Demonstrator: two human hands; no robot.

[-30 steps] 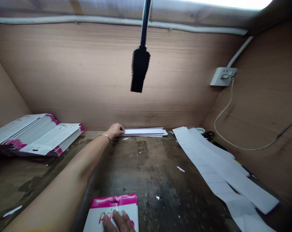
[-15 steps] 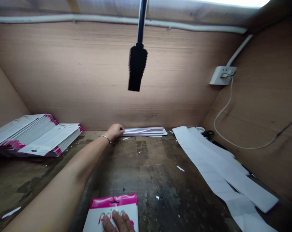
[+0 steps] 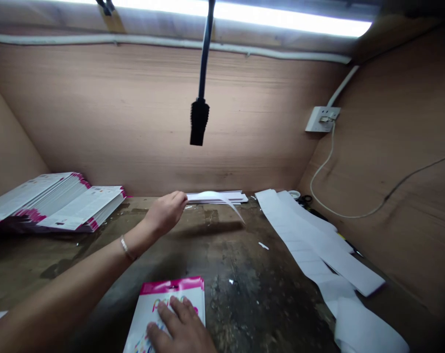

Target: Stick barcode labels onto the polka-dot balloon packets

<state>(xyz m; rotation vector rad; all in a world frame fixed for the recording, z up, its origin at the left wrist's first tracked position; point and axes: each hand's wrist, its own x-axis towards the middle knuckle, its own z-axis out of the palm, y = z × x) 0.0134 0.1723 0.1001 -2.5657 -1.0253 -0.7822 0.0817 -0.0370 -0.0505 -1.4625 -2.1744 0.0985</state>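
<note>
My left hand (image 3: 168, 212) is closed on one end of a white paper strip (image 3: 222, 197), which arches to the right and droops above the table. Behind it, a stack of similar strips (image 3: 239, 197) lies against the back wall. My right hand (image 3: 183, 323) rests flat, fingers spread, on a white pouch with a pink top band (image 3: 170, 286) and colourful lettering. At least one more pouch edge shows beneath it. The lower part of the pouch is covered by the hand or cut off by the frame.
Stacked white-and-pink pouches (image 3: 78, 206) fan out at the back left. Long white label strips (image 3: 310, 240) run down the right side, with black scissors (image 3: 305, 199) behind them. A black plug (image 3: 199, 122) hangs overhead. A socket (image 3: 323, 119) with a white cable is on the right.
My left hand has drawn a strip off the stack at the back and come nearer. My right hand stays on the pouch, now showing more of itself. The view has tilted up slightly.
</note>
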